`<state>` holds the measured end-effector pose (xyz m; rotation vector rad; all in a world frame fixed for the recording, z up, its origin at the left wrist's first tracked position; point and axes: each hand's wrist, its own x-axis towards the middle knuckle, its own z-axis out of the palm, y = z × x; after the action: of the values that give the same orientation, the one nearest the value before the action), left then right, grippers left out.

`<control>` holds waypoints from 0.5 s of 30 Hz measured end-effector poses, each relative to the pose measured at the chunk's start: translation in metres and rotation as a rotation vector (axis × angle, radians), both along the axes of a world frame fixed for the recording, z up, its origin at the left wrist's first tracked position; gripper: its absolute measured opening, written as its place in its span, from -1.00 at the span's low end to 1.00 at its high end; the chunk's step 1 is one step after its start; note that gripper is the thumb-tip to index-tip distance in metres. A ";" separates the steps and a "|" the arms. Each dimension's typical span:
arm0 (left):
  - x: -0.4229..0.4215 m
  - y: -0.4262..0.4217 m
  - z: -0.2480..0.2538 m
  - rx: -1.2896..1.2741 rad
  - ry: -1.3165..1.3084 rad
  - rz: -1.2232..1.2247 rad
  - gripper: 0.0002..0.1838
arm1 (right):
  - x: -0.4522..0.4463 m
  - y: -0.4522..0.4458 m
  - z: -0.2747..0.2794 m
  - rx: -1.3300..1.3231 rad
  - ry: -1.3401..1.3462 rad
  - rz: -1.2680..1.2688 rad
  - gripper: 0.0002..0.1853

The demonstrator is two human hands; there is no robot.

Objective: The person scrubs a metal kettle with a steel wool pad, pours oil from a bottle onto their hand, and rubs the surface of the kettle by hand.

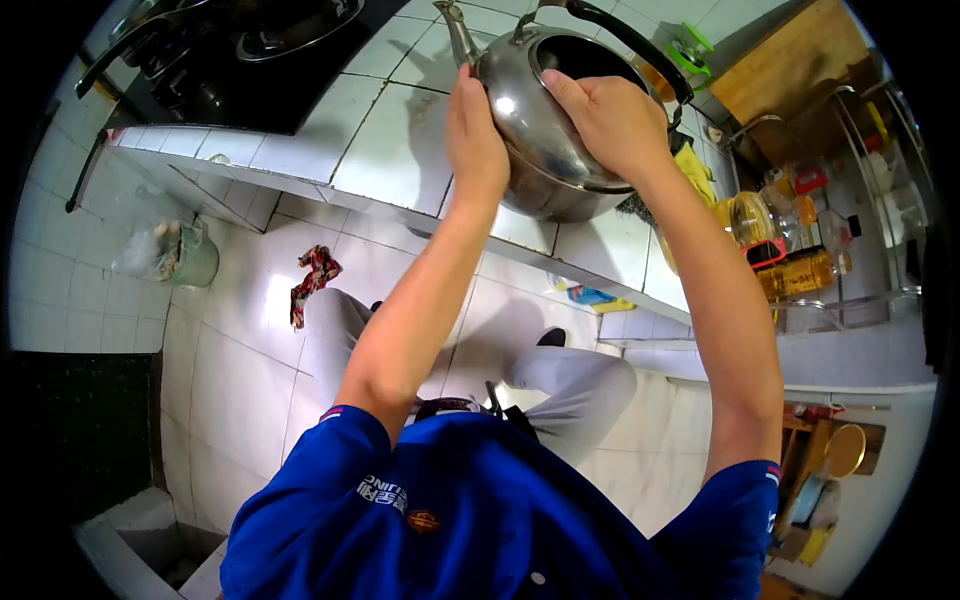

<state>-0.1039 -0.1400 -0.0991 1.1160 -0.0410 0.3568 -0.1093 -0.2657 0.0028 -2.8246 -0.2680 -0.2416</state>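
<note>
A shiny steel kettle is between my two hands at the front edge of the white tiled counter. Its lid is off, and the round opening shows dark inside. The spout points away to the upper left, and a black handle arches over the opening. My left hand lies along the kettle's side just below the spout, fingers straight and together. At the opening's rim, my right hand grips the kettle, with its thumb on the near edge; its other fingers are mostly hidden.
A black stove with pans stands at the left. On the right are a yellow cloth, oil bottles, a wire rack and a wooden board. A bin and a red patterned cloth are on the floor.
</note>
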 end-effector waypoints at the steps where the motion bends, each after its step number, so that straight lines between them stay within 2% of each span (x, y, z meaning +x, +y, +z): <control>1: -0.003 -0.014 -0.012 0.003 -0.006 0.003 -0.41 | 0.002 0.001 0.002 -0.001 0.008 -0.012 -0.34; 3: -0.021 -0.046 -0.035 0.423 -0.120 0.535 -0.40 | 0.003 0.001 0.002 -0.002 0.003 -0.015 -0.34; 4: -0.029 -0.052 -0.034 0.424 -0.119 0.535 -0.40 | 0.004 0.000 0.001 -0.007 0.007 -0.020 -0.34; 6: -0.042 -0.058 -0.031 0.641 -0.347 0.750 -0.42 | 0.004 -0.001 -0.002 0.004 0.003 -0.030 -0.33; 7: -0.034 -0.051 -0.031 0.639 -0.338 0.754 -0.42 | 0.005 0.000 -0.003 0.014 -0.005 -0.039 -0.33; 9: -0.002 -0.020 -0.030 0.400 -0.263 0.320 -0.38 | 0.002 0.004 0.002 0.002 0.014 -0.043 -0.33; 10: 0.009 -0.005 -0.022 0.399 -0.257 0.319 -0.38 | 0.000 0.005 0.004 -0.007 0.030 -0.050 -0.33; 12: 0.023 0.019 -0.001 -0.229 0.034 -0.303 -0.38 | 0.002 0.004 -0.004 0.004 0.003 -0.045 -0.34; 13: 0.020 0.012 -0.007 -0.229 0.027 -0.298 -0.38 | 0.005 0.005 -0.004 0.018 -0.032 -0.039 -0.34; 14: 0.011 -0.005 -0.020 0.081 -0.029 0.042 -0.41 | 0.006 0.006 -0.002 0.022 -0.039 -0.035 -0.34; 15: -0.004 -0.020 -0.023 0.237 -0.068 0.202 -0.42 | 0.006 0.006 -0.001 0.019 -0.014 -0.049 -0.34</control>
<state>-0.1076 -0.1596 -0.1218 1.3461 -0.0311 0.5818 -0.1036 -0.2596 0.0017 -2.8139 -0.1987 -0.2731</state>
